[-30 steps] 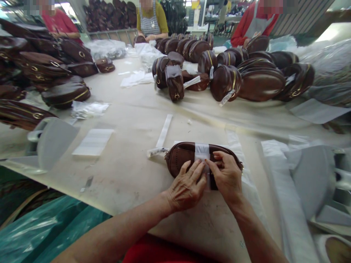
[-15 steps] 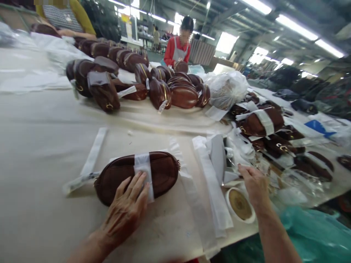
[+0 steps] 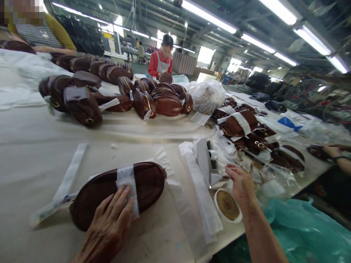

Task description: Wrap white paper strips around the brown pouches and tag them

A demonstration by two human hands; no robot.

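Note:
A dark brown oval bag (image 3: 150,182) lies on the table, with a white paper band (image 3: 126,176) across its middle. My left hand (image 3: 111,219) rests flat on the band and bag, fingers stretched out. My right hand (image 3: 241,182) is at the grey tape dispenser (image 3: 203,160), its thumb and fingers pinched together; whatever is between them is too small to make out. Just below that hand sits a round tape roll (image 3: 227,205). Long white paper strips (image 3: 201,197) lie between the bag and the dispenser.
Many brown bags (image 3: 167,104) stand across the back of the table (image 3: 33,146). Banded bags (image 3: 238,124) are piled at the right, near a stuffed clear plastic bag (image 3: 207,96). A green plastic sheet (image 3: 307,226) hangs at lower right. Other people stand at the far side; another person's hand shows at right.
The camera view has shifted, so the table's contents appear further left. Another person's hand has come into view at the right edge. My hands keep about the same places.

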